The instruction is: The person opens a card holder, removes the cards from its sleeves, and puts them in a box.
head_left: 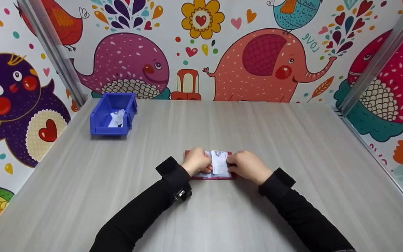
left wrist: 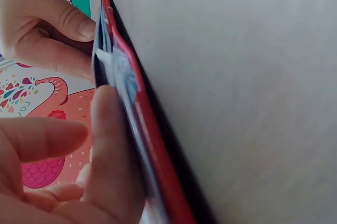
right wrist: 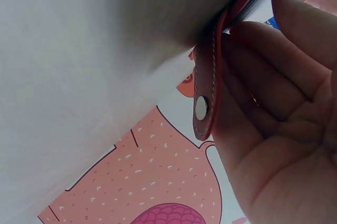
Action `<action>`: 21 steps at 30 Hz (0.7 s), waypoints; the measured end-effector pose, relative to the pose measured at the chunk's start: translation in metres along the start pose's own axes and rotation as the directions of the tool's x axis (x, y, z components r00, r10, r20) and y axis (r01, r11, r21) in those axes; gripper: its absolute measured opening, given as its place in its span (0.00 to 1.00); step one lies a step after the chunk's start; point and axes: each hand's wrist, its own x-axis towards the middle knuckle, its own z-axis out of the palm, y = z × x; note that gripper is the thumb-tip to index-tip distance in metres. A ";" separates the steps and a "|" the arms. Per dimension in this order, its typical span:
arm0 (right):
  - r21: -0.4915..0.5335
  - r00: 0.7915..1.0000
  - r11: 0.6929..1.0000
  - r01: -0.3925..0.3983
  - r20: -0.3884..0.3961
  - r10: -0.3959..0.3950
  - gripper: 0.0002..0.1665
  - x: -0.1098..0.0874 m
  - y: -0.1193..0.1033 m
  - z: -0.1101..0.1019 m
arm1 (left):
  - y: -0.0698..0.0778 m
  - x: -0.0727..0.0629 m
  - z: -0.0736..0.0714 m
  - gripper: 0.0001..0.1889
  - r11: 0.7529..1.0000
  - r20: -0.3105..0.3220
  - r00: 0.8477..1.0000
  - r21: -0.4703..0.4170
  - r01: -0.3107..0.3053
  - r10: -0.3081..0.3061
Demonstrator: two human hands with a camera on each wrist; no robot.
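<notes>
A red card holder [head_left: 217, 178] lies spread open on the table, with clear sleeves inside. On its right half sits a white printed card [head_left: 219, 163], slightly askew. My left hand [head_left: 197, 161] rests over the left half; in the left wrist view its thumb [left wrist: 108, 139] presses along the sleeves while the index finger sticks out free. At the right edge, my right hand [head_left: 248, 166] pinches the card's side between thumb and fingers. The right wrist view shows the holder's snap strap [right wrist: 205, 87] hanging past the edge beside the curled fingers.
A blue bin [head_left: 108, 131] stands at the back left of the table, with white printed cards [head_left: 117, 118] in it. Walls with cartoon animals rise behind and at both sides, with metal posts [head_left: 52, 52] at the corners.
</notes>
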 end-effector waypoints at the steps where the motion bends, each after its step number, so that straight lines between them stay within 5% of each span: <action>1: -0.001 1.000 1.000 -0.001 0.001 0.001 0.16 0.000 0.000 0.000 | 0.000 0.000 0.000 0.11 1.000 -0.002 1.000 0.002 -0.004 0.004; 21: 0.018 0.999 0.999 -0.035 0.030 0.035 0.14 -0.001 -0.002 -0.001 | 0.001 0.004 0.004 0.10 0.995 -0.001 1.000 0.101 -0.007 0.007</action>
